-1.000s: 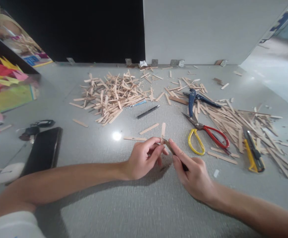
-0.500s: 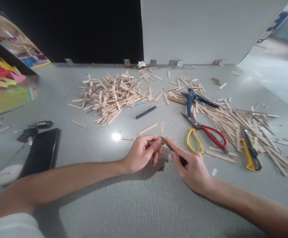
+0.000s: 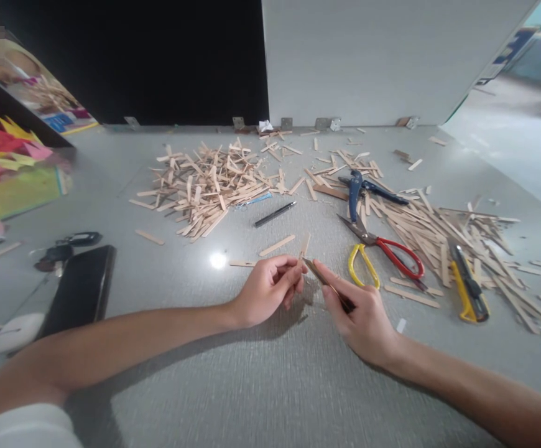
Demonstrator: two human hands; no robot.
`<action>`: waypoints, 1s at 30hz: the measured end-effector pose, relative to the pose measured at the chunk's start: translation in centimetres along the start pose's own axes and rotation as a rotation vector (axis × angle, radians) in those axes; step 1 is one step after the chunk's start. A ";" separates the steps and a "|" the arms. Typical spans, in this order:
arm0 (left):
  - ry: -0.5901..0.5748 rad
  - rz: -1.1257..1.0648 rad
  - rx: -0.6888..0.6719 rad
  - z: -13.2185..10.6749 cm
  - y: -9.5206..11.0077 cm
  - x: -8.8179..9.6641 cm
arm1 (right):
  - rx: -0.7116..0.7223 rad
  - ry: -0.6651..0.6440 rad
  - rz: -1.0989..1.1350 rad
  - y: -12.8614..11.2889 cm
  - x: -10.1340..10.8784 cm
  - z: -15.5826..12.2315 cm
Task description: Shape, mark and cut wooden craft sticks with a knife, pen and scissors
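Note:
My left hand (image 3: pixel 267 290) is curled, its thumb and fingers pinching a small wooden stick piece I can barely see. My right hand (image 3: pixel 359 311) grips a slim craft knife (image 3: pixel 327 284) like a pen, its tip pointing up-left at my left fingertips. Both hands rest low over the grey table (image 3: pixel 270 373) near its middle. Three loose ice-cream sticks (image 3: pixel 277 245) lie just beyond my left hand.
A heap of cut sticks (image 3: pixel 208 183) lies at the back, longer sticks (image 3: pixel 443 227) at the right. Red-and-yellow scissors (image 3: pixel 382 252), blue pliers (image 3: pixel 359 186), a yellow cutter (image 3: pixel 469 289), a black pen (image 3: pixel 275 213). A phone (image 3: pixel 80 289), keys and coloured paper sit left.
The hands have stayed together with small shifts; the knife tip stays against the piece in my left fingers. The view has tilted slightly.

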State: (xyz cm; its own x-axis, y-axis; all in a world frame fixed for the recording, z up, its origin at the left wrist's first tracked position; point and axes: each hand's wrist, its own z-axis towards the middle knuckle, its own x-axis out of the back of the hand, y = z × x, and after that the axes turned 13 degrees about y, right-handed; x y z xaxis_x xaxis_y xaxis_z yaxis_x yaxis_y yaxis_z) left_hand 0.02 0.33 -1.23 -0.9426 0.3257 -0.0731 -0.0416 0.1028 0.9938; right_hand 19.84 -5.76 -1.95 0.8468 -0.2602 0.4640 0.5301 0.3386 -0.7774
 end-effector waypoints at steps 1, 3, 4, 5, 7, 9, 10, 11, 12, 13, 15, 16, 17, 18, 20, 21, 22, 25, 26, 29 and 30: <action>0.002 0.002 -0.003 0.0 0.0 0.0 | 0.000 -0.001 -0.001 0.0 0.0 0.0; 0.004 0.004 -0.012 0.0 0.0 0.0 | 0.005 -0.005 -0.007 -0.1 0.0 0.1; 0.005 0.007 -0.016 -0.1 -0.1 0.0 | 0.007 -0.009 -0.011 -0.1 0.0 0.1; 0.005 0.009 -0.021 -0.1 -0.1 0.0 | 0.009 -0.015 -0.015 -0.2 0.0 0.2; 0.008 0.008 -0.028 -0.1 0.0 0.0 | 0.015 -0.025 -0.014 -0.3 0.0 0.3; 0.008 0.003 -0.035 -0.2 0.0 0.0 | 0.026 -0.031 -0.007 -0.3 0.0 0.3; 0.007 0.002 -0.039 -0.2 0.0 0.0 | 0.033 -0.027 -0.003 -0.3 0.0 0.2; 0.008 0.004 -0.041 -0.2 0.0 0.0 | 0.033 -0.017 -0.003 -0.2 0.0 0.2; 0.014 0.009 -0.040 -0.2 0.0 -0.1 | 0.027 0.003 -0.008 -0.2 0.0 0.1; 0.021 0.018 -0.035 -0.2 0.0 -0.1 | 0.015 0.031 -0.013 -0.1 0.0 0.1; 0.030 0.047 -0.017 -0.2 -0.1 -0.2 | -0.008 0.098 -0.026 0.0 -0.1 0.2; 0.029 0.066 -0.014 -0.3 -0.1 -0.3 | -0.004 0.130 -0.034 0.0 -0.1 0.3; 0.022 0.087 -0.018 -0.3 -0.2 -0.3 | 0.011 0.158 -0.045 0.0 -0.1 0.5; 0.016 0.110 -0.028 -0.4 -0.3 -0.4 | 0.033 0.182 -0.057 0.0 -0.2 0.7; 0.006 0.161 -0.056 -0.4 -0.5 -0.4 | 0.069 0.206 -0.073 0.0 -0.3 1.1; 0.003 0.186 -0.071 -0.5 -0.6 -0.4 | 0.069 0.204 -0.065 0.0 -0.4 1.3; -0.003 0.210 -0.085 -0.5 -0.7 -0.5 | 0.055 0.194 -0.047 0.0 -0.4 1.5; -0.025 0.262 -0.123 -0.4 -0.8 -0.5 | -0.025 0.138 0.038 0.1 -0.7 1.6; -0.032 0.271 -0.132 -0.4 -0.8 -0.6 | -0.049 0.131 0.066 0.2 -0.7 1.6; -0.051 0.278 -0.144 -0.3 -0.8 -0.6 | -0.091 0.143 0.129 0.3 -0.9 1.6; -0.059 0.273 -0.141 -0.3 -0.8 -0.6 | -0.100 0.155 0.140 0.4 -1.0 1.6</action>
State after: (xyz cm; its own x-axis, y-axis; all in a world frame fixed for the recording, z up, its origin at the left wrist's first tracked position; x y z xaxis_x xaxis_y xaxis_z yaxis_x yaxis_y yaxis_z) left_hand 0.52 -0.27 -1.92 -0.9048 0.3776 0.1971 0.1609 -0.1257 0.9789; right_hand 19.27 -3.95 -2.02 0.8908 -0.3550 0.2836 0.3939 0.2923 -0.8714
